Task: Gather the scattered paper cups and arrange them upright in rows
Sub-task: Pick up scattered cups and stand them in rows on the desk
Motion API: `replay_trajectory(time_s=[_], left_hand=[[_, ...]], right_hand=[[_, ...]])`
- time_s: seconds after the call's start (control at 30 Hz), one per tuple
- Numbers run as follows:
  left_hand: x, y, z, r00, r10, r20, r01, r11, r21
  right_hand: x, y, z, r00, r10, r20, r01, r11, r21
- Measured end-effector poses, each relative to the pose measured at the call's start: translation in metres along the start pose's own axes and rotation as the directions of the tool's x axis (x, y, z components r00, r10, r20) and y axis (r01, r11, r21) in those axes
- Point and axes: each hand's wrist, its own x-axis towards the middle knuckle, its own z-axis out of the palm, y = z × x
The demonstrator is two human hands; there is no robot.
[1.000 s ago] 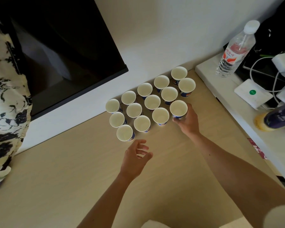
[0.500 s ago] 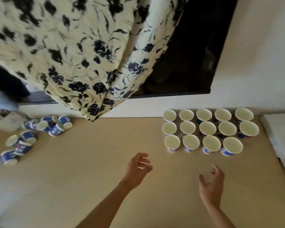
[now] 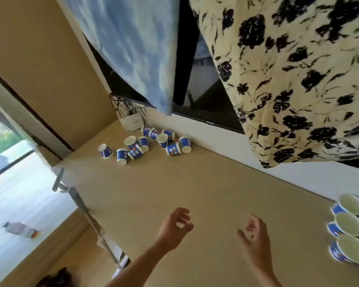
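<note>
**Head swung left, both hands off the rows and empty**

Turning away from the finished rows, my view now takes in the far corner of the pale wooden surface [image 3: 174,183]; a second ago it looked straight down on the grid. My right hand [image 3: 255,235], which was setting the end cup of the front row, has let go and pulled back. My left hand [image 3: 175,226] has stayed out in front. Both hover above bare surface, fingers loosely curled and apart, holding nothing.

The upright white-mouthed paper cups [image 3: 350,224] of the rows have slid to the right edge of view. Only three mouths show fully there, standing close together. Half a second ago the scattered blue-and-white paper cups [image 3: 145,142] sat at the left margin. Now they lie ahead and to the left, well apart from my hands. They form a loose heap against the white wall [image 3: 216,139] below the dark screen [image 3: 182,79], beside a white box with cables [image 3: 132,121]. Most lie on their sides, several touching. A couple show their mouths, and I cannot tell whether those stand upright. A black-flowered cream cloth [image 3: 298,79] hangs over the screen.

I judge that one placement is done and the next fetch is starting, with roughly ten cups left to carry across. The reach is long and the heap is tangled, so I should take an outer cup first rather than set the others rolling.
</note>
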Motion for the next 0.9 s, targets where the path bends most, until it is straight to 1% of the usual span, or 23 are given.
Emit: replay_trajectory(time_s=[0.1,0.27,0.4,0.47,0.53,0.63,0.73,0.9], left_hand=[[0.036,-0.023,-0.057,0.999,-0.003,-0.054,0.003,1.000,-0.005],[0.101,-0.076,-0.156,0.993,-0.021,-0.115,0.023,1.000,0.015],[0.150,-0.111,-0.225,0.994,-0.006,-0.114,0.018,0.994,0.104],[0.174,-0.121,-0.255,0.989,-0.010,-0.148,0.030,0.991,0.131],[0.202,-0.131,-0.282,0.978,-0.049,-0.204,0.081,0.986,0.148],[0.251,-0.145,-0.312,0.948,-0.140,-0.287,0.181,0.976,0.119],[0.301,-0.155,-0.329,0.918,-0.231,-0.323,0.279,0.954,0.109],[0.359,-0.168,-0.335,0.872,-0.318,-0.372,0.368,0.927,0.068]], right_hand=[[0.008,-0.028,0.059,0.998,-0.009,0.066,0.011,1.000,-0.027],[0.010,-0.078,0.176,0.973,0.044,0.228,-0.034,0.998,-0.046],[0.029,-0.120,0.255,0.955,0.115,0.274,-0.101,0.993,-0.064],[0.038,-0.143,0.284,0.941,0.152,0.301,-0.138,0.988,-0.067],[0.047,-0.161,0.311,0.928,0.180,0.327,-0.168,0.984,-0.064],[0.064,-0.177,0.344,0.909,0.218,0.355,-0.203,0.976,-0.077],[0.078,-0.181,0.366,0.892,0.258,0.372,-0.221,0.965,-0.141],[0.105,-0.181,0.398,0.877,0.331,0.350,-0.266,0.939,-0.220]])
